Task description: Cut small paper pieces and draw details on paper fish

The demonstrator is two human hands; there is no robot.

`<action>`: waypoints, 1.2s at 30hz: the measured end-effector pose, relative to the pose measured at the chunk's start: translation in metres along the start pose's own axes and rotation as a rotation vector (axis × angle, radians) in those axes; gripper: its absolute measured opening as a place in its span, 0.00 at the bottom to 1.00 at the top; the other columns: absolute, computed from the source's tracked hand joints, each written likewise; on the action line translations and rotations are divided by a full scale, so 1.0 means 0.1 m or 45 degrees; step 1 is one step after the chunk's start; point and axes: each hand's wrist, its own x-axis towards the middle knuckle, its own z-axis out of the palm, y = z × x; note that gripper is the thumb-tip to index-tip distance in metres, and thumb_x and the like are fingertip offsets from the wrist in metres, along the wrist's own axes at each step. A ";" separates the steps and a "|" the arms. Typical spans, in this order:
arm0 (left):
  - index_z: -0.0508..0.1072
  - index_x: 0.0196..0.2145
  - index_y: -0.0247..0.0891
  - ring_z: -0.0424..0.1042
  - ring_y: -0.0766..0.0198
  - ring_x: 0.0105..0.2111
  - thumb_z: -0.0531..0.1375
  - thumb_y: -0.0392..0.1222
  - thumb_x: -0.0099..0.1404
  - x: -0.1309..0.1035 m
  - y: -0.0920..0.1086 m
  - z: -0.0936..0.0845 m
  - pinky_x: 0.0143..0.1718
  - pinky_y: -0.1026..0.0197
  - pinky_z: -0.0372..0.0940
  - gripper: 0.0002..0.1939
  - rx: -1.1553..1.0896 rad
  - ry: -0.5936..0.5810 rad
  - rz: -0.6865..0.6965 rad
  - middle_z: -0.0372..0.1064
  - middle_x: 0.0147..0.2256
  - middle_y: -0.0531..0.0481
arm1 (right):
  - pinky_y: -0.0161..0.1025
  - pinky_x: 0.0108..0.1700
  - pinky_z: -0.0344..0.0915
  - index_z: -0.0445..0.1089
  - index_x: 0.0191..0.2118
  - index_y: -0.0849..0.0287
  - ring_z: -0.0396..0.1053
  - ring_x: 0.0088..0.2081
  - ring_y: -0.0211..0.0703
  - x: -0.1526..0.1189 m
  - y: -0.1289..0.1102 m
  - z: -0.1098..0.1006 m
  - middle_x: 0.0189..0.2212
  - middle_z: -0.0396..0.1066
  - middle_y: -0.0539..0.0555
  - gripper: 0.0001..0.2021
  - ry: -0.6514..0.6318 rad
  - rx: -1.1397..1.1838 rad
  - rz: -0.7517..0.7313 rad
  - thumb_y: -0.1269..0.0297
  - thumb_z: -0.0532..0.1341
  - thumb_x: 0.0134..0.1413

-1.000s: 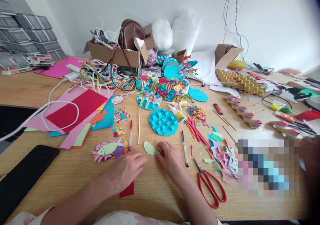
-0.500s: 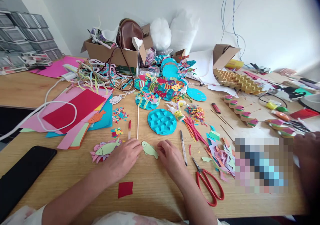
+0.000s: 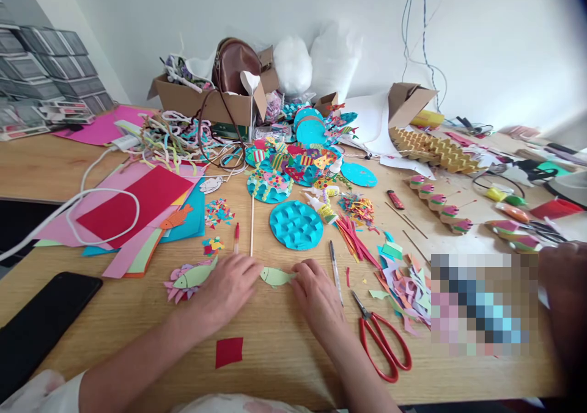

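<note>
A small green paper fish (image 3: pixel 275 277) lies on the wooden table between my hands. My right hand (image 3: pixel 316 286) pinches its tail end. The fingertips of my left hand (image 3: pixel 236 278) are pressed together near the fish's head; whether they grip anything I cannot make out. Left of that hand, another green fish (image 3: pixel 195 275) rests on pink and purple paper pieces. Above my hands are a round blue scalloped disc (image 3: pixel 296 225) and a thin wooden stick (image 3: pixel 252 223). A red paper square (image 3: pixel 229 352) lies nearer to me.
Red-handled scissors (image 3: pixel 383 343) and a pen (image 3: pixel 336 272) lie right of my right hand. A black phone (image 3: pixel 50 333) is at the left. Paper scraps (image 3: pixel 408 285) and another person's hand (image 3: pixel 557 291) are at the right.
The small green fish has turned to lie more level, its tail raised with my right hand. The view has shifted slightly.
</note>
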 end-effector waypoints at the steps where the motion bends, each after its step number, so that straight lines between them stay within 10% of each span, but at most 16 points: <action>1: 0.68 0.45 0.39 0.66 0.58 0.47 0.53 0.32 0.62 0.03 -0.05 -0.06 0.49 0.54 0.59 0.14 0.001 -0.050 -0.105 0.68 0.45 0.46 | 0.38 0.41 0.62 0.69 0.36 0.61 0.67 0.41 0.46 -0.01 0.00 0.00 0.38 0.69 0.56 0.06 0.020 0.021 -0.002 0.74 0.57 0.54; 20: 0.69 0.34 0.41 0.70 0.59 0.35 0.47 0.39 0.66 0.33 -0.27 -0.10 0.32 0.62 0.60 0.11 0.048 -0.166 -0.397 0.68 0.33 0.48 | 0.43 0.44 0.63 0.69 0.38 0.62 0.66 0.42 0.49 -0.14 0.39 -0.03 0.40 0.68 0.58 0.08 0.308 -0.091 0.082 0.73 0.56 0.53; 36: 0.68 0.29 0.40 0.69 0.61 0.32 0.50 0.33 0.62 0.31 -0.28 -0.06 0.32 0.63 0.59 0.09 -0.089 -0.091 -0.385 0.67 0.30 0.50 | 0.38 0.37 0.61 0.70 0.39 0.61 0.68 0.38 0.44 0.04 0.60 -0.19 0.40 0.68 0.58 0.11 0.145 -0.247 0.314 0.73 0.51 0.56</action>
